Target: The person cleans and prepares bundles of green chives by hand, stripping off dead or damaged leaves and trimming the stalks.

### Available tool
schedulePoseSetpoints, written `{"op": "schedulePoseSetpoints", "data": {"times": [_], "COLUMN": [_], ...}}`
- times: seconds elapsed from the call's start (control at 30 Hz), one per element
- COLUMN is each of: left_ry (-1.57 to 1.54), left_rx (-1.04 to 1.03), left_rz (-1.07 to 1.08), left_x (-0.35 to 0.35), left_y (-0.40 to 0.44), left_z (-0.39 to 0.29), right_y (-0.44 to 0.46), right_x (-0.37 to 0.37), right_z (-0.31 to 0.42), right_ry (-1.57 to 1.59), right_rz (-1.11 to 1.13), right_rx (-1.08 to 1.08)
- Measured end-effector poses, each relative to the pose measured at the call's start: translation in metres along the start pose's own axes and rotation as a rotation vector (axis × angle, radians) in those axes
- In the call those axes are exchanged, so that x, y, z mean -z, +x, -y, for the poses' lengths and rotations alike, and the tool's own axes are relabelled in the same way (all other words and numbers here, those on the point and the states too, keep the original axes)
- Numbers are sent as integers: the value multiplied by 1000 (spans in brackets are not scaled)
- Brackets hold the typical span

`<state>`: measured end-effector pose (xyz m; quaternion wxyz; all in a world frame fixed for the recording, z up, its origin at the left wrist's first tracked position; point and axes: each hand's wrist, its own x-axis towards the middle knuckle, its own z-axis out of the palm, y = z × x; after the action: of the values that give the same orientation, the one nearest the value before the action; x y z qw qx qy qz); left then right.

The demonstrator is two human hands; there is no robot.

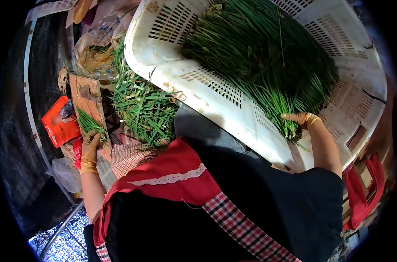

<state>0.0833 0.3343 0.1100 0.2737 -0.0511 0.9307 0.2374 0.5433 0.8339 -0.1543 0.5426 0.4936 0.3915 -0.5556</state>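
Note:
My left hand point(90, 150), in a yellowish glove, is closed around the lower end of a small bunch of green chives point(88, 121) over a wooden board. My right hand point(304, 118), gloved the same way, reaches into a large white plastic basket point(209, 114). Its fingers are wrapped on the pale stem ends of a bunch of chives point(287, 118) at the near side of the basket. A thick heap of long dark green chives point(264, 52) fills much of the basket.
Loose chive trimmings point(142, 105) lie piled between the wooden board point(87, 94) and the basket. A red-orange packet point(60, 122) and a clear plastic bag point(64, 172) are at the left. A red strap point(367, 192) hangs at the right, below the basket.

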Motion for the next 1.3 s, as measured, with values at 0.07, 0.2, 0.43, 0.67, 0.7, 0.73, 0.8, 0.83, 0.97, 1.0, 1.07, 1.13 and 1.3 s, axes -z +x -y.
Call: {"op": "schedulePoseSetpoints", "data": {"times": [0.07, 0.2, 0.43, 0.67, 0.7, 0.73, 0.8, 0.83, 0.97, 1.0, 1.07, 1.13, 1.3], "left_ry": [14, -11, -74, -224, -249, -229, -19, 90, 340, 337, 124, 113, -783], "left_rx": [-9, 12, -130, -490, -478, -550, -732, -501, 10, -1, -106, -266, -768], "left_rz": [0, 16, 19, 161, 282, 501, 803, 1093, 1342, 1316, 1310, 1407, 1069], "left_x": [0, -8, -26, -80, -93, -112, -153, -171, -224, -227, -226, -224, -195], "left_y": [-2, -1, 4, -60, -73, -83, -99, -102, -90, -89, -92, -93, -102], "left_z": [2, -1, -29, -169, -188, -202, -220, -230, -230, -224, -218, -219, -231], "right_y": [3, -24, -27, -62, -73, -76, -83, -87, -70, -81, -113, -141, -195], "right_x": [1, -21, -48, -54, -54, -54, -53, -53, -47, -50, -67, -87, -109], "right_z": [-2, 1, 15, 14, 19, 22, 32, 39, 58, 68, 83, 105, 164], "right_ry": [22, 273, 123, 173, 277, 272, 330, 405, 354, 322, 449, 562, 223], "right_rz": [81, 138, -88, 122, 255, 267, 335, 394, 517, 537, 614, 671, 468], "right_rx": [81, 183, 347, 662, 706, 751, 791, 817, 976, 1012, 1053, 1154, 1241]}}
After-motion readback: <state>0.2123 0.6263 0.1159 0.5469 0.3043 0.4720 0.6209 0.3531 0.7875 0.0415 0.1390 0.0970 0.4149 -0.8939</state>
